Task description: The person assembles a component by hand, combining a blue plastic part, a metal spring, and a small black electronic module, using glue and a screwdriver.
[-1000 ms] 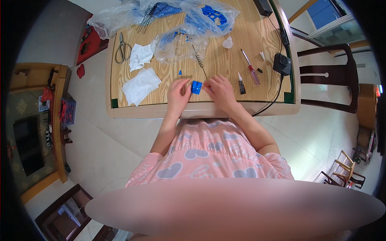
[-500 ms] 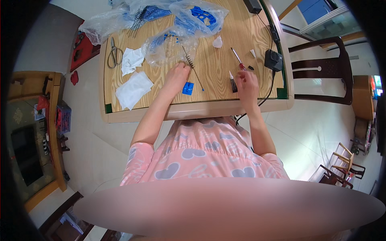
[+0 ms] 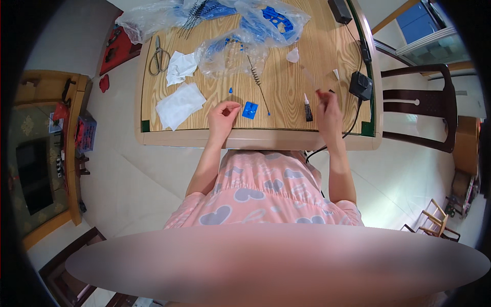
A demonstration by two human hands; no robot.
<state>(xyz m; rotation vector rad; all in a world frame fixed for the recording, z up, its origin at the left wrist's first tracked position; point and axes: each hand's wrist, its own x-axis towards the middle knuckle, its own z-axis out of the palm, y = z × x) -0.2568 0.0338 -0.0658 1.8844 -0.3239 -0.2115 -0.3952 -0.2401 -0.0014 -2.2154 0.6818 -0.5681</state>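
Note:
My left hand (image 3: 223,118) is just left of a small square blue plastic piece (image 3: 250,110), its thumb and index pressed together. Anything between those fingertips is too small to make out. A tiny blue part (image 3: 230,90) lies beyond it. Farther right, a thin dark rod with a coiled section (image 3: 255,77) and a blue tip rests on the wood. My right hand (image 3: 330,112) is closed around a red-handled screwdriver (image 3: 320,93), its shaft smeared by motion. Beside that hand lies a small black bottle with a white nozzle (image 3: 308,111).
Scissors (image 3: 159,57), a crumpled tissue (image 3: 181,67) and a white sheet (image 3: 180,106) lie at left. Clear plastic bags (image 3: 215,59) with blue parts fill the back. A black box-shaped device (image 3: 361,85) with a cable stands at right, near a dark chair (image 3: 417,96).
My left hand has drawn back toward the near edge, away from the coiled rod, uncovering the tiny blue part. My right hand has taken hold of the screwdriver, which is moving.

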